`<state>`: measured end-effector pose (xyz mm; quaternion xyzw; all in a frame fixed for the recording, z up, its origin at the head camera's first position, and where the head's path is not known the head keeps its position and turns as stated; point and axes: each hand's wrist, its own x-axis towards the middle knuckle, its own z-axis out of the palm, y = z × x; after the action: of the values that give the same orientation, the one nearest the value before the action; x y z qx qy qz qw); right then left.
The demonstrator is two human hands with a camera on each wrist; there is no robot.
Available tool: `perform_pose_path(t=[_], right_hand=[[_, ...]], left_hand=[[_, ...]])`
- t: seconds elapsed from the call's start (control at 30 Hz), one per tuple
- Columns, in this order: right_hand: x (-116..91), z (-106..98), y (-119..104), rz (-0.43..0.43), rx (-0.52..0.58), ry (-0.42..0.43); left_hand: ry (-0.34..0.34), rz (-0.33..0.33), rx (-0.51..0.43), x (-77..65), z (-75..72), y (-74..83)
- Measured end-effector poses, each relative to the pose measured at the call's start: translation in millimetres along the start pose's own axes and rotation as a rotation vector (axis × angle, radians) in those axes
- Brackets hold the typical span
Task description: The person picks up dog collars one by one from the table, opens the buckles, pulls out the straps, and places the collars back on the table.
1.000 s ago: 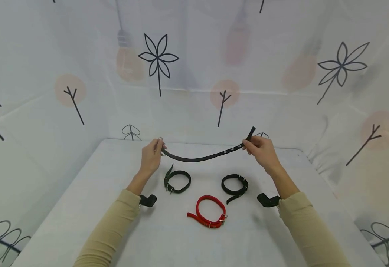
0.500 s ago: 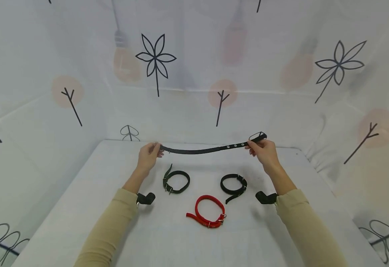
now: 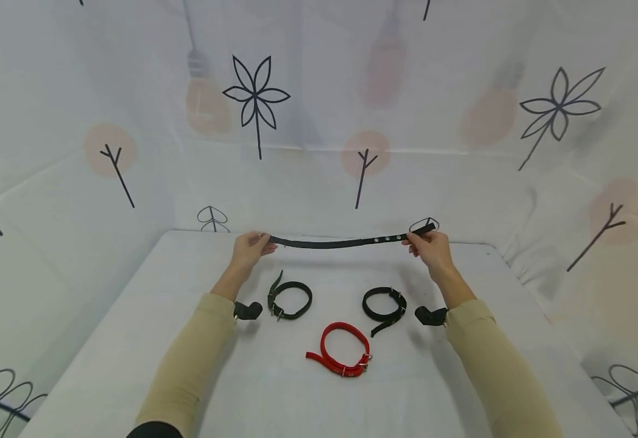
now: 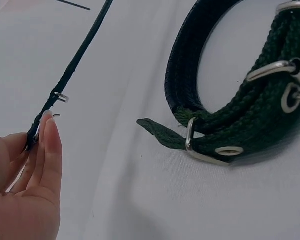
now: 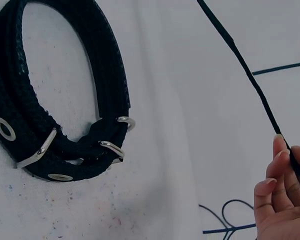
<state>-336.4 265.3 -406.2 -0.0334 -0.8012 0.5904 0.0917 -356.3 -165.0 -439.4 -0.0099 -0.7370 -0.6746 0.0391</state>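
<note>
One dark strap (image 3: 324, 245) sags above the table (image 3: 406, 389), near its far edge; I watch the left hand (image 3: 249, 249) pinch the end with metal loops and the right hand (image 3: 433, 249) pinch near the eyeleted end. Closer in lie a green collar (image 4: 265, 127), a black collar (image 5: 109, 65) and a red collar (image 3: 332, 365).

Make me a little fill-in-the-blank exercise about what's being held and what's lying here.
Counting the left grip and the right grip, the dark strap is held by ____ grips.
Seen from the person's side, the nearest collar is coloured ____.
In the head view, the dark green collar lies to the ____ of the black collar.
The number of looped collars lying on the white table is ____.

Missing words: two; red; left; three.
</note>
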Motion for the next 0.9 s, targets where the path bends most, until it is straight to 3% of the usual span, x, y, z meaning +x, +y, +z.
perform_pose_path(t=[0.2,0.4,0.9], right_hand=[[13.6,6.4,10.5,0.05,0.059,0.019],[24.3,18.0,19.6,0.101,0.125,0.041],[32.7,25.4,37.2,0.215,0.135,-0.011]], left_hand=[[0.027,-0.04,-0.081,10.4,5.4,-0.4],[0.046,-0.067,-0.104,20.1,12.5,-4.3],[0.066,-0.155,-0.052,43.1,22.8,-19.6]])
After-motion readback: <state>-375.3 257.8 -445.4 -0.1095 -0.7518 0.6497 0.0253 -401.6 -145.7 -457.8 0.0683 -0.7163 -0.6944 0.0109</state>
